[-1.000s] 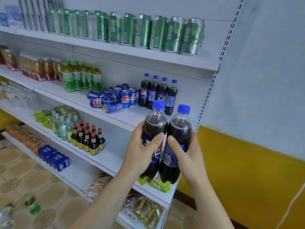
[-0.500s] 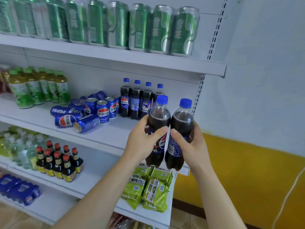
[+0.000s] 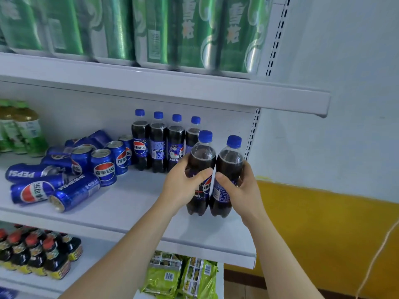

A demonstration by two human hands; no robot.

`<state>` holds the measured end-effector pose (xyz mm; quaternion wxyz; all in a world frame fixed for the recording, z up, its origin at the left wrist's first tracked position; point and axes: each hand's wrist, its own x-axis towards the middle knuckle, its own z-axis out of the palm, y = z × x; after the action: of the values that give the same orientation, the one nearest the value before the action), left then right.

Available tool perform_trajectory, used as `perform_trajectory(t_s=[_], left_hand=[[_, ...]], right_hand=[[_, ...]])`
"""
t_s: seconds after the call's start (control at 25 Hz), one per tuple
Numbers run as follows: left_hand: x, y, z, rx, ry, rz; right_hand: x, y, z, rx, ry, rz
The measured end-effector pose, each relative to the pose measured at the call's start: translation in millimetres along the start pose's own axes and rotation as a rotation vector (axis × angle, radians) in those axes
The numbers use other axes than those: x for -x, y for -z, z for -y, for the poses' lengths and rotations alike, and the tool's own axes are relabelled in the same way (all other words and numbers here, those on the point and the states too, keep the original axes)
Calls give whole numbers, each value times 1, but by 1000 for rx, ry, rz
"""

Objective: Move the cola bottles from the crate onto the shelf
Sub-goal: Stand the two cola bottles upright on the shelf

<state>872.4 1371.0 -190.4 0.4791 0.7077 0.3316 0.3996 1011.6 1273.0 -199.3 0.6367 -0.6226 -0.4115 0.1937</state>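
Both dark, blue-capped plastic cola bottles (image 3: 200,175) now stand upright near the white metal shelf's (image 3: 133,203) right edge, left hand (image 3: 183,186) and right hand (image 3: 239,186) each gripping one.

This is a shop. White metal shelves (image 3: 133,203) hold many of the same drinks in rows: green cans (image 3: 190,33) at the top, blue cola cans (image 3: 103,167) and cola bottles (image 3: 158,145) in the middle, snack packs (image 3: 183,275) at the bottom.

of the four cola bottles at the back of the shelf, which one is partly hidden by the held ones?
The rightmost back-row bottle: the bottle in the left hand covers its lower body. The other three stand in full view to its left.
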Motion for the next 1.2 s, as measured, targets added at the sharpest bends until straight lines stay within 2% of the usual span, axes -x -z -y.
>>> perform_trajectory(t_s=[0.48, 0.72, 0.8, 0.88, 0.96, 1.2], left_hand=[[-58, 10, 41, -60, 15, 138], [-45, 17, 66, -142, -51, 195], [-39, 20, 79, -255, -38, 245], [-32, 22, 88, -473, -44, 295], [-30, 21, 91, -566, -47, 291], [-47, 1, 95, -500, -11, 192]], right_hand=[[-29, -32, -23, 35, -62, -121], [-20, -31, -35, 185, -112, -105], [-13, -28, -42, 278, -154, -48], [-7, -23, -52, 365, -208, 22], [-7, -20, -60, 435, -250, 54], [-21, -17, -68, 511, -218, -35]])
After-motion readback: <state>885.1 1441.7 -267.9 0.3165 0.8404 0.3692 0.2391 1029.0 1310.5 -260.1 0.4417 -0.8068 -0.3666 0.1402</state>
